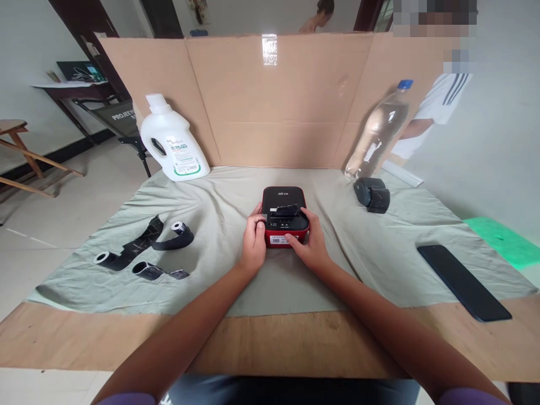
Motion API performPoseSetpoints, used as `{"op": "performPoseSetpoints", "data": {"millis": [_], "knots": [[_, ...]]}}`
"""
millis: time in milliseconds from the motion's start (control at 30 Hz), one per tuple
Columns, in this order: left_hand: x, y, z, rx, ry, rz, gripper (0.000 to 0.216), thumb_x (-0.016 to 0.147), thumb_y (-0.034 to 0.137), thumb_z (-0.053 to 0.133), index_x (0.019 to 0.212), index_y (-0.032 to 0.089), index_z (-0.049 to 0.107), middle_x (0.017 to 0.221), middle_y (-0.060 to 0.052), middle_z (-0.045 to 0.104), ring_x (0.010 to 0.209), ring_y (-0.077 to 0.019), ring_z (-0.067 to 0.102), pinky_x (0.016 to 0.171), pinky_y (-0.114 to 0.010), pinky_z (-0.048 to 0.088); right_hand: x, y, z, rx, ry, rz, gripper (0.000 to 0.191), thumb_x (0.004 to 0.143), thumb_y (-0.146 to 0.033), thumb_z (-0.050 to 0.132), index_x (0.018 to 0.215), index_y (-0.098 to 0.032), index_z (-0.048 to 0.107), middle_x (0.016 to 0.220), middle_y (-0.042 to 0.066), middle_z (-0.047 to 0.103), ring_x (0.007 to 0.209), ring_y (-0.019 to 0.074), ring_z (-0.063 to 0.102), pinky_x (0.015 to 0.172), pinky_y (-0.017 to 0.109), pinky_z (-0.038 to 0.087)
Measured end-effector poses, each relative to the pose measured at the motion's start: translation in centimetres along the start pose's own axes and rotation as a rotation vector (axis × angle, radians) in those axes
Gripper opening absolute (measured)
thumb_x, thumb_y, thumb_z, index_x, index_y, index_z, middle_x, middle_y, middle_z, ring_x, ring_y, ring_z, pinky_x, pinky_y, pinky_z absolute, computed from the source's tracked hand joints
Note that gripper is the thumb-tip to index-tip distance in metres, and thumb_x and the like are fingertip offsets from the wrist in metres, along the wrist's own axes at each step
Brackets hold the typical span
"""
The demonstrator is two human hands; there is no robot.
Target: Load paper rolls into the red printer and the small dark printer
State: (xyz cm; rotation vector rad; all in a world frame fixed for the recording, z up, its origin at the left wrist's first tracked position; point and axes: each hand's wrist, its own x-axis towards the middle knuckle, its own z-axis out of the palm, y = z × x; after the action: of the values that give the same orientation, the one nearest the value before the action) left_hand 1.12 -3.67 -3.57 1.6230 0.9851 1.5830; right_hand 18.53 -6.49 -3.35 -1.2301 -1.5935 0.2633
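A small black label printer (285, 225) with a red lower body stands upright on the grey-green cloth (228, 281), centred in front of me. A short dark strip (287, 210) pokes up from the slot in its top. My left hand (253, 239) grips the printer's left side, thumb near the front corner. On the opposite side, my right hand (312, 239) is closed around the edge, its thumb across the white sticker (279, 239) on the front. The undersides of both hands' fingers are partly hidden by the printer.
Several partly unrolled black rolls (145, 271) lie to the left. A white detergent bottle (172, 143) and a clear plastic bottle (377, 135) stand before a cardboard screen (270, 101). To the right are a black object (372, 194) and a phone (464, 282). A person (449, 101) stands behind.
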Motion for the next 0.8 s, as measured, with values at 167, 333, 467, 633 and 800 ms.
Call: {"op": "performPoseSetpoints", "data": {"millis": [167, 333, 467, 633, 800], "knots": [[0.4, 0.0, -0.1, 0.008, 0.001, 0.006, 0.026, 0.103, 0.041, 0.037, 0.101, 0.023, 0.055, 0.148, -0.010, 0.051, 0.142, -0.0225, 0.044, 0.117, -0.043, 0.036, 0.3, 0.0, -0.2, -0.004, 0.008, 0.000, 0.062, 0.080, -0.041, 0.073, 0.134, -0.027, 0.047, 0.129, 0.011, 0.055, 0.121, 0.0290, 0.055, 0.103, 0.050, 0.048], [0.5, -0.1, -0.3, 0.010, -0.001, 0.014, 0.025, 0.102, 0.039, 0.039, 0.100, 0.022, 0.057, 0.146, -0.009, 0.053, 0.140, -0.0233, 0.045, 0.116, -0.042, 0.036, 0.5, -0.1, -0.3, -0.007, 0.008, -0.008, 0.061, 0.079, -0.039, 0.074, 0.132, -0.026, 0.048, 0.126, 0.011, 0.055, 0.118, 0.0282, 0.056, 0.102, 0.049, 0.049], [0.6, -0.1, -0.3, 0.023, -0.005, 0.025, 0.026, 0.103, 0.039, 0.039, 0.101, 0.022, 0.057, 0.145, -0.010, 0.053, 0.137, -0.0232, 0.048, 0.114, -0.042, 0.038, 0.6, 0.0, -0.4, -0.015, 0.001, -0.006, 0.061, 0.078, -0.040, 0.074, 0.131, -0.027, 0.048, 0.124, 0.010, 0.055, 0.115, 0.0279, 0.058, 0.100, 0.048, 0.051], [0.7, 0.0, -0.3, 0.088, 0.005, 0.108, 0.031, 0.105, 0.038, 0.034, 0.101, 0.021, 0.059, 0.140, -0.011, 0.055, 0.134, -0.0223, 0.050, 0.114, -0.041, 0.038, 0.7, 0.2, -0.5, -0.029, -0.012, -0.018, 0.060, 0.077, -0.040, 0.075, 0.130, -0.028, 0.049, 0.124, 0.010, 0.055, 0.115, 0.0281, 0.058, 0.099, 0.047, 0.051], [1.1, -0.2, -0.7, 0.175, 0.003, 0.147, 0.037, 0.105, 0.041, 0.032, 0.099, 0.018, 0.061, 0.139, -0.012, 0.055, 0.131, -0.0244, 0.052, 0.113, -0.042, 0.040, 0.8, 0.2, -0.6, -0.035, -0.013, -0.025, 0.060, 0.077, -0.042, 0.076, 0.129, -0.028, 0.050, 0.124, 0.010, 0.055, 0.114, 0.0280, 0.058, 0.098, 0.047, 0.051]]}}
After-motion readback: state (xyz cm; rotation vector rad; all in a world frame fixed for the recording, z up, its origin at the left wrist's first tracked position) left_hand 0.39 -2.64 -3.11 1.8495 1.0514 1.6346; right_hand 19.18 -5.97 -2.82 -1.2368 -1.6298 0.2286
